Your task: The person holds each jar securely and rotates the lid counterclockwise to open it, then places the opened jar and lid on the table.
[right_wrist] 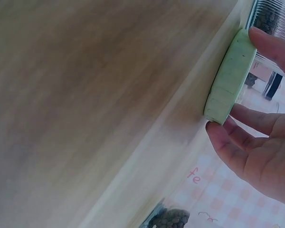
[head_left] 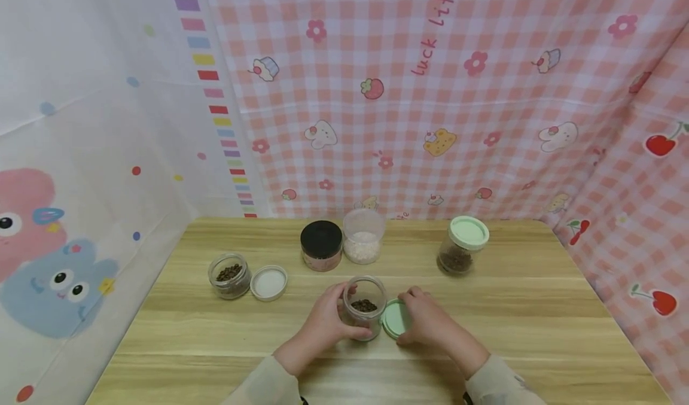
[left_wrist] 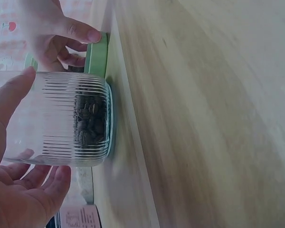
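My left hand (head_left: 325, 320) grips a clear ribbed jar (left_wrist: 57, 118), thumb on one side and fingers on the other. The jar stands uncapped on the table, with dark brown coffee beans (head_left: 363, 305) at its bottom. Just right of it, my right hand (head_left: 427, 321) holds a pale green lid (right_wrist: 228, 78) by its rim, thumb and fingers on opposite sides. The lid lies close to the tabletop, right beside the jar's base.
At left, an open jar of beans (head_left: 229, 276) stands next to a white lid (head_left: 269, 283). Behind are a black-lidded jar (head_left: 321, 245) and an open tub (head_left: 363, 237) of pale grains. A green-lidded jar (head_left: 462, 245) stands back right. Printed cloth hangs behind the wooden table (head_left: 215, 345).
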Demonstrator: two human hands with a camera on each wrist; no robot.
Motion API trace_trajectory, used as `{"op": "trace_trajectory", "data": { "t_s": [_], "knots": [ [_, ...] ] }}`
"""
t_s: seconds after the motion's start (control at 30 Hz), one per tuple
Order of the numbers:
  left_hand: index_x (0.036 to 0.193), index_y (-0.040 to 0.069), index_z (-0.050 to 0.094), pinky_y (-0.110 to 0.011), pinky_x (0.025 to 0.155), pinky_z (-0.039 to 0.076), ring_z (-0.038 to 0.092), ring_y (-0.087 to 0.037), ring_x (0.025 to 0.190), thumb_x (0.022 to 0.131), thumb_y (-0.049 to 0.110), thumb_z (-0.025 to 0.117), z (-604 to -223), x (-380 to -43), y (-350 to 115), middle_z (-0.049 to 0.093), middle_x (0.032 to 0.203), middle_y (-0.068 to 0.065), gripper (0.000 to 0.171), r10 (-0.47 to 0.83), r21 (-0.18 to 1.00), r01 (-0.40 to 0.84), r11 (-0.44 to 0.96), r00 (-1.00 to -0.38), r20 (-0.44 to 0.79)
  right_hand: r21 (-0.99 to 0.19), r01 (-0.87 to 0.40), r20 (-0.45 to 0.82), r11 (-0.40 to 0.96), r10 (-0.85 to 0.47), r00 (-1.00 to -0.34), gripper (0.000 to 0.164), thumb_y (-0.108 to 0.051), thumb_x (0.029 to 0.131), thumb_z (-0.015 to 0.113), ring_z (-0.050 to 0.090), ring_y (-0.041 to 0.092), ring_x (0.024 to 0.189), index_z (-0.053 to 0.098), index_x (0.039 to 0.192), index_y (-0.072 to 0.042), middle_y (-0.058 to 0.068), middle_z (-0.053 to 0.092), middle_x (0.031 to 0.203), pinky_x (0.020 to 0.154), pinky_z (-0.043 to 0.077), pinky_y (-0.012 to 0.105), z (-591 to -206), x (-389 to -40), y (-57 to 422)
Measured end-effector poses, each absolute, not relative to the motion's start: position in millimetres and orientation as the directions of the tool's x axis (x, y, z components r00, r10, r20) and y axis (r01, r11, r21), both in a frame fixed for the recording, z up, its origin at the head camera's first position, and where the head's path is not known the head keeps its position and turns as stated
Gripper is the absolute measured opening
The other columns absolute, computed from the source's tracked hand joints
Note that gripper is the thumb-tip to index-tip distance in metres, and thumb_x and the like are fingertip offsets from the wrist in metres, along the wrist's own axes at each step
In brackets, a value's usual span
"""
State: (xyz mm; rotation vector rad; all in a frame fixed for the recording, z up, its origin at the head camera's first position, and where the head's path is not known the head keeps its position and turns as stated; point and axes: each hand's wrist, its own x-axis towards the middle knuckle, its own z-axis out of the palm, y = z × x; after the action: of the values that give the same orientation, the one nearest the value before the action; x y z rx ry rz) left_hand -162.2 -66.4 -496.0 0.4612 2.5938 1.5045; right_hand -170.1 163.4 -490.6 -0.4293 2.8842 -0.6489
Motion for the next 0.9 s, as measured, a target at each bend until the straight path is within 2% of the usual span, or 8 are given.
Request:
{"op": "trace_trajectory", "data": {
  "t_s": [0.4, 0.9],
  "knots": [
    [0.134, 0.006, 0.048, -0.045, 0.096, 0.048, 0.05, -0.029, 0.12, 0.059, 0.027, 0.09, -494, -160, -86, 0.054, 0.126, -0.013, 0.089, 0.266, 0.865, 0.19, 0.464, -0.962, 0.069, -0.456, -0.284, -0.09, 0.843, -0.361, -0.928, 0.081, -0.025, 0.048, 0.093, 0.051, 0.028, 0.096, 0.058, 0.116, 0.003, 0.01, 0.054, 0.106, 0.085, 0.048, 0.044, -490, -178, 144],
    [0.131, 0.008, 0.051, -0.045, 0.097, 0.048, 0.052, -0.027, 0.118, 0.055, 0.027, 0.092, -494, -156, -118, 0.057, 0.126, -0.009, 0.089, 0.117, 0.852, 0.11, 0.511, -0.991, 0.058, -0.447, -0.335, -0.116, 0.83, -0.425, -0.898, 0.081, -0.027, 0.05, 0.093, 0.049, 0.026, 0.096, 0.058, 0.117, 0.002, 0.01, 0.052, 0.106, 0.083, 0.048, 0.042, -488, -187, 104]
  ]
}}
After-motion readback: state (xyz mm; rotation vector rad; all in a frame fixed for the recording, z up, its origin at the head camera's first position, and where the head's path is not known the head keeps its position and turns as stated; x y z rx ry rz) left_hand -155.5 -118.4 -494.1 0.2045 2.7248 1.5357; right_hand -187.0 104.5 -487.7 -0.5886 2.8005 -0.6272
